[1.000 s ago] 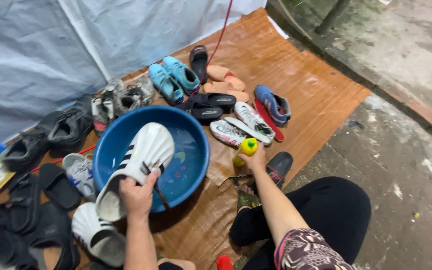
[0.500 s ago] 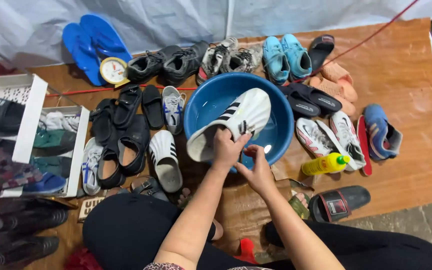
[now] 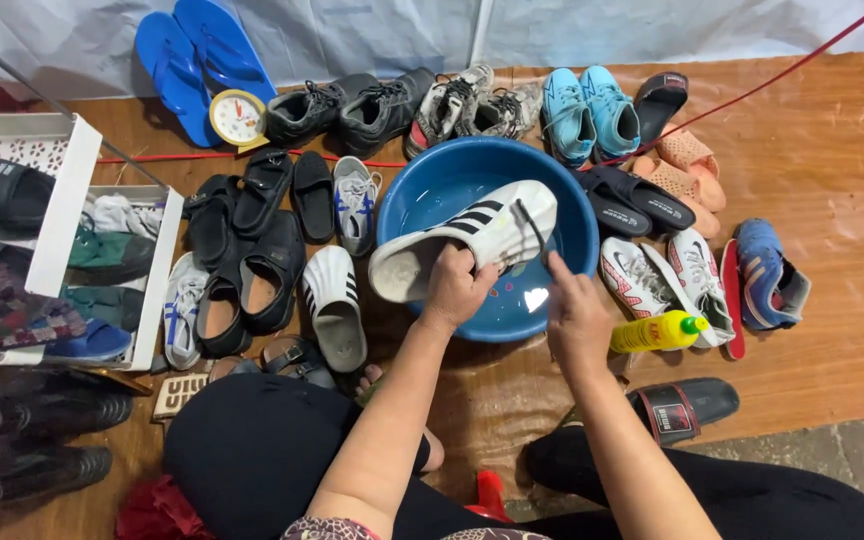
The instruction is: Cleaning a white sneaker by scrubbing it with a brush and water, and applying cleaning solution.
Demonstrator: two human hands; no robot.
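A white shoe (image 3: 482,235) with black stripes lies tilted across a blue basin (image 3: 572,215) that holds a little water. My left hand (image 3: 455,288) grips the shoe by its near side. My right hand (image 3: 570,308) is over the basin's right rim, closed on a thin dark brush (image 3: 529,226) whose tip rests on the shoe's toe end. A yellow bottle (image 3: 657,331) with a green cap lies on the mat just right of my right hand.
Many shoes and sandals ring the basin: black sandals (image 3: 252,260), blue sneakers (image 3: 587,110), blue flip-flops (image 3: 197,55), white sneakers (image 3: 667,280), a black slide (image 3: 682,405). A small clock (image 3: 238,117) lies at the back. White shelves (image 3: 72,250) stand on the left.
My right hand left the yellow bottle and came to the shoe over the basin, now with the thin brush. My left hand kept hold of the shoe. The view shifted left.
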